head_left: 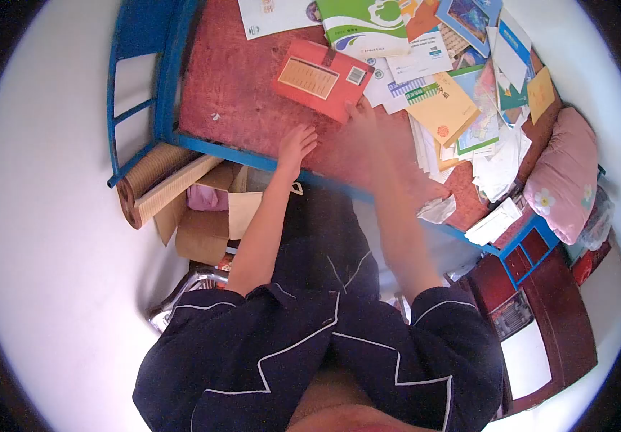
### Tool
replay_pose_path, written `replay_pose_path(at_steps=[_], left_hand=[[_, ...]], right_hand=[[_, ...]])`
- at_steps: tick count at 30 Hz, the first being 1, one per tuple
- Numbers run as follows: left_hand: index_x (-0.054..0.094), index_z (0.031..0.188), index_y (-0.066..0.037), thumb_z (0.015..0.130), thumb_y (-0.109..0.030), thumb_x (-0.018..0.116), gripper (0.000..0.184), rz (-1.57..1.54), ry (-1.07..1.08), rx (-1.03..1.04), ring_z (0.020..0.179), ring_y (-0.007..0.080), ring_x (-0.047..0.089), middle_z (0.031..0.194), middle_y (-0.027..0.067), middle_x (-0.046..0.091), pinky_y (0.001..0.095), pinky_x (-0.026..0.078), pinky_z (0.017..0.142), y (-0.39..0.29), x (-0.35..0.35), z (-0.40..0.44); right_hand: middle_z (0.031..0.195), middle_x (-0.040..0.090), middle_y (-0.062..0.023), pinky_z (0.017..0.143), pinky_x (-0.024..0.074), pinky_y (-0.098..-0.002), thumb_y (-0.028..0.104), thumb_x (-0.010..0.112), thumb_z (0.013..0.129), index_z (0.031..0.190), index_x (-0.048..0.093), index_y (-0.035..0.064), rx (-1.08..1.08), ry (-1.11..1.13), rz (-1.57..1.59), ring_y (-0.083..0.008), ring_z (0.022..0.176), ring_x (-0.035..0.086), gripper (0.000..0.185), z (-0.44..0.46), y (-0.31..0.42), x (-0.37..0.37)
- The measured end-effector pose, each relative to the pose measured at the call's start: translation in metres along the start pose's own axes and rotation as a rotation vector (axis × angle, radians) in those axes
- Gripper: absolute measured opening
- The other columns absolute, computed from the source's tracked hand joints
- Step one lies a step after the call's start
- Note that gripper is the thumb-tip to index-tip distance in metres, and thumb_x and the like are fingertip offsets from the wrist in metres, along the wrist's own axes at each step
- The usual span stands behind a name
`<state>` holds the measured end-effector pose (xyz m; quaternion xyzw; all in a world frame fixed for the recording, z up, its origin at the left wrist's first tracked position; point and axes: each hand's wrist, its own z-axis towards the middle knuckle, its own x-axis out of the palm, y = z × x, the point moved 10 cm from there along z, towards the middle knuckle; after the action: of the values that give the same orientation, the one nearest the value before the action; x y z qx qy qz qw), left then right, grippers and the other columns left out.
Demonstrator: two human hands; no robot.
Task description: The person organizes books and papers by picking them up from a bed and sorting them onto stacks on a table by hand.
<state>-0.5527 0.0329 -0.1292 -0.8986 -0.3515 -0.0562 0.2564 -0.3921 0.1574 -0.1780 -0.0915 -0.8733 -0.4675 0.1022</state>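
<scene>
My left hand [298, 147] rests at the near edge of the red bed board, its fingers stretched out and nothing in them. My right hand [362, 121] is smeared by motion beside the lower right corner of a red book [319, 81]. Whether its fingers grip that corner or only touch it cannot be made out. The book lies flat, with a tan label panel and a small barcode on its cover. Just beyond it are a white and green booklet [364, 27] and a yellow envelope [443, 109] with a red stamp.
Loose papers [501, 162], booklets and a blue framed picture [469, 20] are heaped on the right. A pink flowered pillow [563, 176] sits at the far right. Blue metal rails [170, 79] edge the board. Below left stand a rolled mat [153, 176] and an open cardboard box [202, 234].
</scene>
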Motion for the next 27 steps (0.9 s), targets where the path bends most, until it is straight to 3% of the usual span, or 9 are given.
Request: replay_pose_path(at_steps=[2,5,6,9,12,17,19,24,27], left_hand=[[0.045,0.128,0.004,0.094,-0.031,0.055,0.050,-0.109,-0.072,-0.031,0.111,0.0262,0.057,0.124,0.0183,0.055,0.0375,0.048,0.094,-0.011,0.003,-0.009],[0.050,0.122,0.001,0.094,-0.031,0.057,0.044,-0.154,-0.001,0.005,0.103,0.0240,0.060,0.115,0.0144,0.060,0.0369,0.049,0.091,-0.030,0.031,-0.024],[0.050,0.122,0.001,0.094,-0.031,0.057,0.044,-0.147,0.017,0.002,0.103,0.0240,0.060,0.115,0.0144,0.060,0.0369,0.049,0.091,-0.029,0.036,-0.027],[0.055,0.116,-0.002,0.093,-0.025,0.059,0.033,-0.016,0.100,0.153,0.096,0.0205,0.063,0.106,0.0099,0.063,0.0359,0.050,0.088,-0.041,0.052,-0.033],[0.057,0.112,-0.003,0.094,-0.019,0.058,0.025,0.171,0.164,0.196,0.093,0.0173,0.063,0.104,0.0079,0.064,0.0355,0.051,0.085,-0.049,0.071,-0.056],[0.055,0.116,0.002,0.094,-0.013,0.054,0.026,0.662,0.342,0.411,0.095,0.0141,0.062,0.109,0.0078,0.064,0.0285,0.048,0.085,-0.059,0.110,-0.097],[0.055,0.117,0.003,0.094,-0.012,0.054,0.027,0.663,0.467,0.377,0.095,0.0140,0.061,0.108,0.0077,0.064,0.0278,0.047,0.085,-0.040,0.122,-0.106],[0.055,0.118,0.006,0.093,-0.016,0.057,0.033,0.833,0.593,0.256,0.097,0.0168,0.062,0.106,0.0117,0.066,0.0292,0.047,0.086,0.025,0.149,-0.127],[0.055,0.117,0.009,0.092,-0.025,0.059,0.042,1.209,0.404,0.575,0.096,0.0208,0.063,0.105,0.0166,0.066,0.0301,0.047,0.086,0.047,0.160,-0.152]], right_hand=[[0.117,0.059,-0.0059,0.092,0.0446,-0.0323,0.000,0.054,0.091,0.122,0.052,0.0013,0.033,-0.010,0.102,-0.0177,0.106,0.056,0.032,-0.025,0.017,-0.001],[0.118,0.059,-0.0057,0.092,0.0449,-0.0312,0.002,0.057,0.090,0.121,0.052,0.0025,-0.404,0.134,-0.999,-0.0174,0.106,0.056,0.031,-0.076,0.072,0.016],[0.118,0.059,-0.0058,0.091,0.0451,-0.0305,0.002,0.058,0.090,0.120,0.053,0.0027,-0.188,0.026,-0.707,-0.0172,0.105,0.056,0.030,-0.091,0.083,0.009],[0.117,0.059,-0.0068,0.089,0.0465,-0.0293,0.006,0.061,0.090,0.120,0.053,0.0035,-0.083,-0.030,0.073,-0.0166,0.105,0.057,0.031,-0.137,0.086,0.002],[0.117,0.059,-0.0079,0.087,0.0472,-0.0300,0.014,0.064,0.089,0.120,0.053,0.0035,0.030,-0.221,-0.313,-0.0174,0.104,0.057,0.034,-0.172,0.082,-0.037],[0.112,0.061,-0.0101,0.080,0.0488,-0.0321,0.027,0.067,0.088,0.116,0.056,0.0022,-0.352,-0.744,-0.374,-0.0203,0.099,0.059,0.039,-0.231,0.112,-0.117],[0.105,0.065,-0.0116,0.078,0.0488,-0.0321,0.027,0.067,0.087,0.112,0.059,0.0015,-0.551,-0.732,-0.587,-0.0193,0.094,0.061,0.037,-0.255,0.131,-0.127],[0.078,0.062,-0.0143,0.069,0.0477,-0.0353,0.021,0.072,0.081,0.095,0.058,-0.0001,-0.346,-0.719,-0.668,-0.0257,0.075,0.062,0.028,-0.330,0.163,-0.138],[0.076,0.058,-0.0159,0.066,0.0459,-0.0400,0.015,0.069,0.081,0.087,0.053,0.0000,-0.399,-0.776,-0.525,-0.0292,0.072,0.060,0.023,-0.380,0.154,-0.148]])
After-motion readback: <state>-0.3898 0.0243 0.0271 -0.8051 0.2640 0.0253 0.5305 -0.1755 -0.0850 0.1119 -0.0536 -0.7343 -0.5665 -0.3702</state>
